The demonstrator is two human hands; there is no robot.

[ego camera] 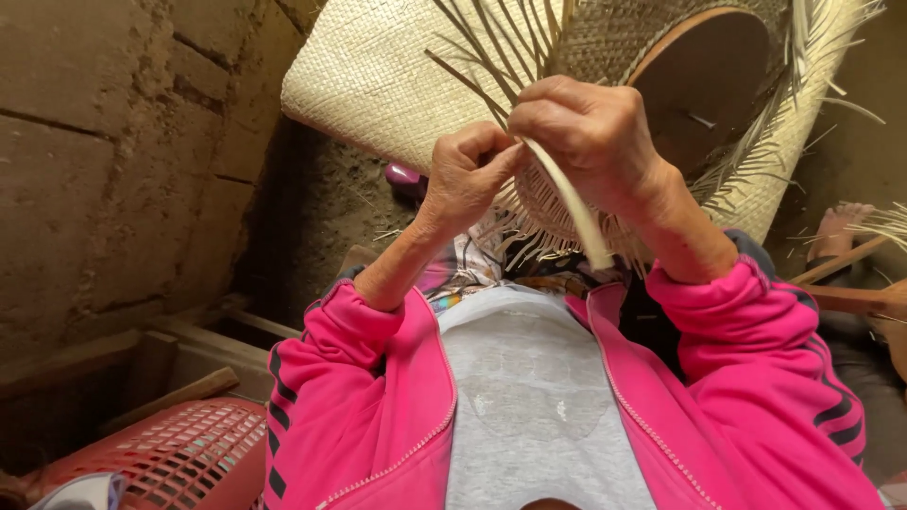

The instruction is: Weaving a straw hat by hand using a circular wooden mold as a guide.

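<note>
Nearest the camera, a grey shirt front (534, 397) is showing between the 2 open halves of a bright pink zip jacket (368, 406) with dark stripes on the sleeves. Low on the left, a red plastic lattice basket (179, 458) is sitting on the ground beside some rough wooden planks (161, 378).

Above the chest, both forearms are reaching up out of the pushed-back sleeves. The left hand (468, 175) is curling nearly closed, its fingertips pinching at the fringe of loose straw. The right hand (590, 132) is also closing tight, thumb and fingers gripping a pale flat straw strip (572, 203) that is bending down toward the chest. The 2 hands are touching each other at the fingertips.

Just behind them, a woven straw hat (397, 71) is resting upside down over a brown rounded wooden block (704, 80), its unwoven ends (803, 104) spraying outward around the brim.

Farther out, the left side is taken up by a rough earthen block wall (104, 161), and a dirt floor (331, 212) is lying in shadow below the hat. At the right edge, another person's bare foot (841, 227) is resting on the ground near more wooden sticks (841, 264).
</note>
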